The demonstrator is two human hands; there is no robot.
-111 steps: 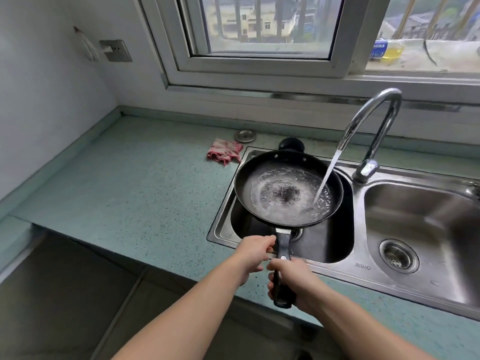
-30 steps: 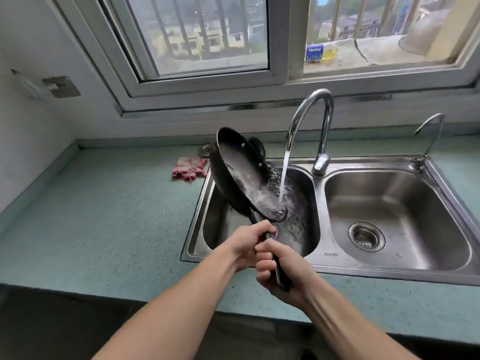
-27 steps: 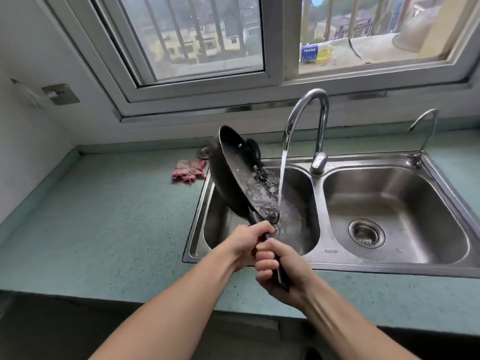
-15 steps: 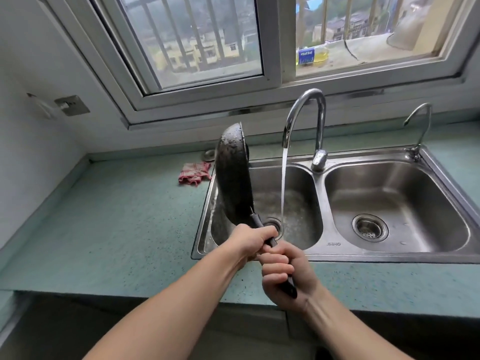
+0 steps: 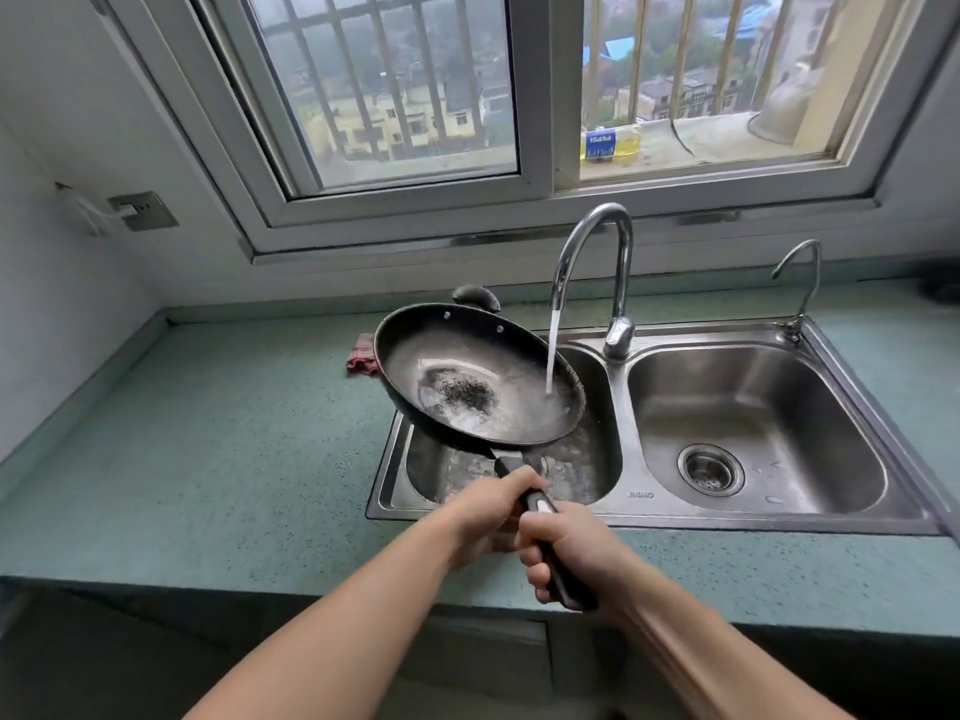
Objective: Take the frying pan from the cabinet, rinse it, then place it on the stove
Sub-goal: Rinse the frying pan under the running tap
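The black frying pan hangs over the left basin of the steel double sink, nearly level and tipped slightly to the right. Water from the tall chrome tap falls onto the pan's right inner edge and pools inside. My left hand grips the handle close to the pan. My right hand grips the handle farther back, near its end. The stove is out of view.
A red cloth lies on the green counter behind the pan's left side. A dark round object sits behind the pan. A small second tap stands at the sink's far right corner. The right basin holds nothing.
The pan was tipped up on edge, pouring water into the left basin. Now it is turned back near level under the stream. Both hands stayed on the handle.
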